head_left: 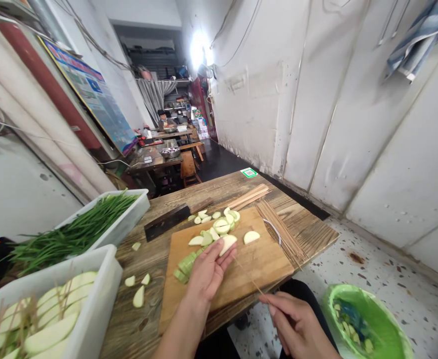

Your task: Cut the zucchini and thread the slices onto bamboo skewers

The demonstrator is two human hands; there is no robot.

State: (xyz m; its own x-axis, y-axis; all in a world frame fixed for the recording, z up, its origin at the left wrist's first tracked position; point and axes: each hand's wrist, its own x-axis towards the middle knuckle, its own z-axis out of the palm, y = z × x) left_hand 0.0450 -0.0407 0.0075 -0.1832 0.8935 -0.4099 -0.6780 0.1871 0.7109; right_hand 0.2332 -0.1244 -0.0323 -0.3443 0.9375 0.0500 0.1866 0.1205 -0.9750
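My left hand [208, 269] lies on the wooden cutting board [256, 264], its fingertips pinched on a pale half-round vegetable slice [227, 243]. My right hand [296, 324] hovers off the table's near edge, closed on a thin bamboo skewer [251, 279] that points up-left toward that slice. Several more green-skinned slices [219, 224] are heaped at the board's far side, and one slice [251, 237] lies alone to the right. A short stack of slices [184, 265] sits left of my left hand.
Loose bamboo skewers [282, 232] lie along the board's right side. A dark cleaver [168, 221] rests behind the board. White tubs hold chives [77, 232] and skewered slices [50, 319]. A green-lined bin [364, 321] stands on the floor at right.
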